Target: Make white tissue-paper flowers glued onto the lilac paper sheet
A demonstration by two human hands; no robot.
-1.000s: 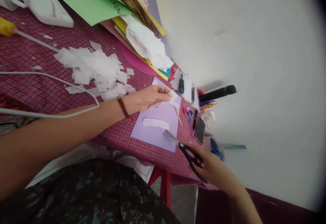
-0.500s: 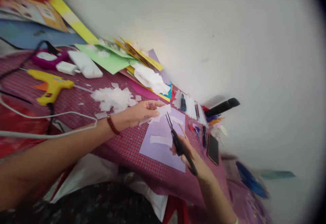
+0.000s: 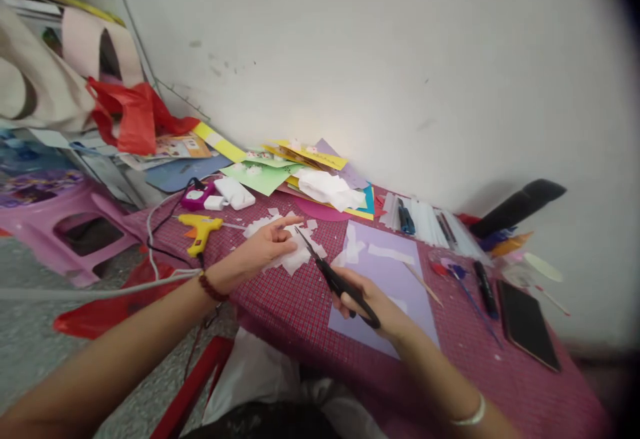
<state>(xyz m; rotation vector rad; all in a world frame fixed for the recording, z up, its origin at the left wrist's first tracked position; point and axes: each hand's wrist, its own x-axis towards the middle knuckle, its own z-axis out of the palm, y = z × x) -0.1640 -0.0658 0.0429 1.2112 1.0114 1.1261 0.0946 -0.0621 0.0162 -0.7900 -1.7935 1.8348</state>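
Note:
My left hand (image 3: 267,249) hovers over a heap of small white paper pieces (image 3: 295,259), index finger and thumb stretched apart. No paper shows between its fingers. In my right hand (image 3: 363,292) is a pair of black-handled scissors (image 3: 333,276), the blades pointing up and left close to the left fingertips. Beneath and beside the right hand lies a purple sheet of paper (image 3: 415,286). White paper strips (image 3: 390,254) and some white pieces (image 3: 353,244) rest on it, and the right hand partly covers another strip.
A yellow glue gun (image 3: 203,229) with its cord lies left, near white chargers (image 3: 235,194). Coloured papers (image 3: 265,176) and crumpled white paper (image 3: 330,189) are stacked by the wall. Glue sticks (image 3: 430,219), a marker (image 3: 485,289) and a phone (image 3: 527,322) sit right.
My left hand has moved left from the purple sheet to the white heap, and the paper it held is out of its fingers. The scissors have come away from that paper. The view has turned.

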